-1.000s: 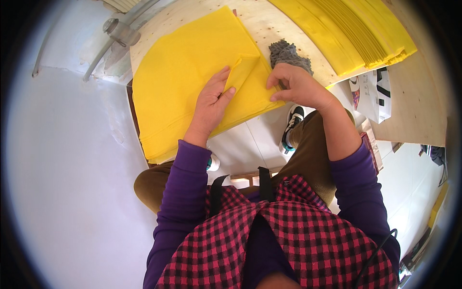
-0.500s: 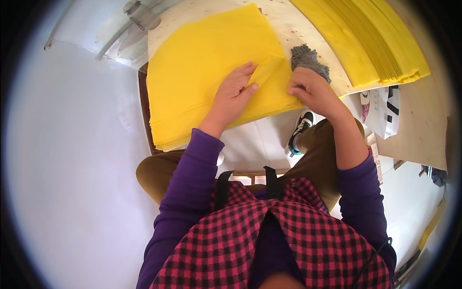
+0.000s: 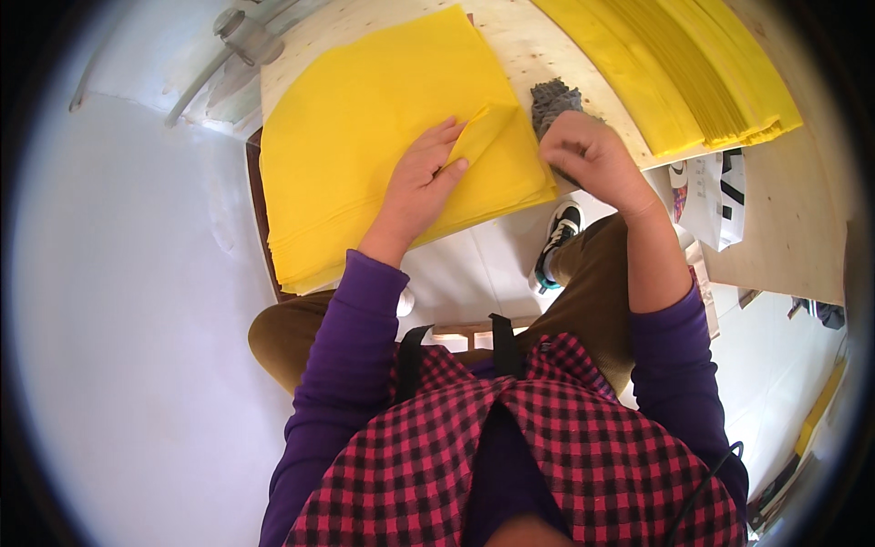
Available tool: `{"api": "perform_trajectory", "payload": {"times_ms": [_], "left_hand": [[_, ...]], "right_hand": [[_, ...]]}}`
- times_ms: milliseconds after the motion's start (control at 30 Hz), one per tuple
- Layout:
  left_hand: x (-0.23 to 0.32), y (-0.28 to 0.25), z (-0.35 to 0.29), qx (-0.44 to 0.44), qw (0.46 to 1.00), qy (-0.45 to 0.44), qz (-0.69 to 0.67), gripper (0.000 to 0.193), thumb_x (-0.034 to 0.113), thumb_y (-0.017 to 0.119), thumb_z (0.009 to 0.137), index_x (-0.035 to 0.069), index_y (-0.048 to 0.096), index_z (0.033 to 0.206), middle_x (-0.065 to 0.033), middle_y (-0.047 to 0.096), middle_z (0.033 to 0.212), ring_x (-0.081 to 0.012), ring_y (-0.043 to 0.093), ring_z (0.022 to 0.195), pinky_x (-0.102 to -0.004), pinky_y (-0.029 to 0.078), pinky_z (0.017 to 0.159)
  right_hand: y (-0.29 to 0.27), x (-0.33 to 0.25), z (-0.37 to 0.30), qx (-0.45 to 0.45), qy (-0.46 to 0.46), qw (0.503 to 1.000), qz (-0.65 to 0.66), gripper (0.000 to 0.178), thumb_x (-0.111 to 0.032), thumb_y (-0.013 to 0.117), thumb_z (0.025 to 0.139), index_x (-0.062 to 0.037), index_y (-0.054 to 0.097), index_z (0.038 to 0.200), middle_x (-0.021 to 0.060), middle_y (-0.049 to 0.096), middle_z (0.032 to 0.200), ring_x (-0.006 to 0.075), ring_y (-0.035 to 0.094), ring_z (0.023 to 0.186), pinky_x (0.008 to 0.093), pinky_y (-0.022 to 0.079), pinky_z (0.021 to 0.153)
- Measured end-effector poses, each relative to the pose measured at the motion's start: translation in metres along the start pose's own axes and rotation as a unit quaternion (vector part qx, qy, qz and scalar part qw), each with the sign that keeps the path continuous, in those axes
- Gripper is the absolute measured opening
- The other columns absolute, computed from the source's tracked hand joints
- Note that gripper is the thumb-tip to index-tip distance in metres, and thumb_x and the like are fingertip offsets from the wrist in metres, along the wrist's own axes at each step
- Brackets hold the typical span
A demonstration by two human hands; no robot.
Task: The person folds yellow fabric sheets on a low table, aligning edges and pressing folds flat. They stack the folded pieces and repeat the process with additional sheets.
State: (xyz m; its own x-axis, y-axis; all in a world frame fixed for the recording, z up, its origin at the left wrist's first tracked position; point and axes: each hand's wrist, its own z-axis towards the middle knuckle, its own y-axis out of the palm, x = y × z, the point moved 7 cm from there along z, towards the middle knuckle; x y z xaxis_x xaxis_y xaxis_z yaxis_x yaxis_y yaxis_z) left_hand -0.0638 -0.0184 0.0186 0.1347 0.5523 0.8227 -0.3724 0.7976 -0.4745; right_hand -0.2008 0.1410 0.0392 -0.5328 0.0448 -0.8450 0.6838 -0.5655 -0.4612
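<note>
A stack of thin yellow fabric-like sheets (image 3: 365,118) lies in front of me, its near edges slightly fanned. On top of it, my left hand (image 3: 421,187) has a turned-up flap of the uppermost sheet (image 3: 486,128) between thumb and fingers. Just past the stack's right edge is my right hand (image 3: 597,164), its fingers curled in and a little blurred. Whatever those fingers may hold is hidden. Behind that hand sits a grey, crinkled bundle (image 3: 553,100), partly covered by it.
A second pile of folded yellow sheets (image 3: 674,73) runs along the right of the wooden table (image 3: 583,55). Below its edge hangs a white printed bag (image 3: 715,205). A clear container (image 3: 246,36) stands at the far left. My shoe (image 3: 558,242) shows under the table.
The whole view has shifted slightly, moving the table a little left in the picture. My right hand has drawn away from the stack's right edge. The left keeps its grip on the flap.
</note>
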Motion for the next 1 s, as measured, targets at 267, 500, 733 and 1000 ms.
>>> {"api": "perform_trajectory", "payload": {"times_ms": [267,500,733,1000], "left_hand": [[0.002,0.0,0.0,0.002,1.0,-0.004,-0.005,0.032,0.009,0.057,0.088,-0.002,0.061,0.118,-0.0169,0.055,0.131,-0.0355,0.043,0.13,-0.0399,0.035,0.106],[0.001,-0.001,0.0,0.001,1.0,0.002,-0.002,0.032,0.011,0.056,0.089,-0.001,0.061,0.118,-0.0167,0.055,0.132,-0.0352,0.043,0.131,-0.0396,0.034,0.106],[0.0,-0.001,0.001,-0.002,1.0,0.005,-0.004,0.033,0.011,0.056,0.089,0.0,0.06,0.12,-0.0167,0.055,0.131,-0.0347,0.043,0.13,-0.0394,0.035,0.106],[-0.001,0.0,0.0,-0.002,1.0,-0.014,-0.005,0.033,0.01,0.056,0.09,0.0,0.06,0.121,-0.0165,0.053,0.133,-0.0322,0.043,0.131,-0.0375,0.033,0.107]], "right_hand": [[-0.009,0.043,-0.005,-0.004,0.088,0.967,-0.238,0.027,-0.012,0.07,0.077,-0.0092,0.064,0.103,0.0092,0.062,0.098,0.0315,0.059,0.097,0.039,0.049,0.082],[-0.008,0.065,0.005,0.036,0.105,0.957,-0.267,0.019,-0.01,0.062,0.081,-0.0034,0.064,0.098,0.0163,0.062,0.093,0.0348,0.059,0.095,0.0381,0.047,0.084],[-0.015,0.059,0.003,0.002,0.124,0.958,-0.258,0.018,-0.014,0.061,0.085,-0.0038,0.064,0.1,0.0155,0.062,0.097,0.035,0.058,0.091,0.04,0.048,0.08],[-0.015,0.013,-0.011,0.059,0.033,0.996,0.053,0.022,-0.002,0.072,0.075,-0.0051,0.067,0.097,-0.0004,0.056,0.096,0.011,0.049,0.076,0.023,0.04,0.066]]}}
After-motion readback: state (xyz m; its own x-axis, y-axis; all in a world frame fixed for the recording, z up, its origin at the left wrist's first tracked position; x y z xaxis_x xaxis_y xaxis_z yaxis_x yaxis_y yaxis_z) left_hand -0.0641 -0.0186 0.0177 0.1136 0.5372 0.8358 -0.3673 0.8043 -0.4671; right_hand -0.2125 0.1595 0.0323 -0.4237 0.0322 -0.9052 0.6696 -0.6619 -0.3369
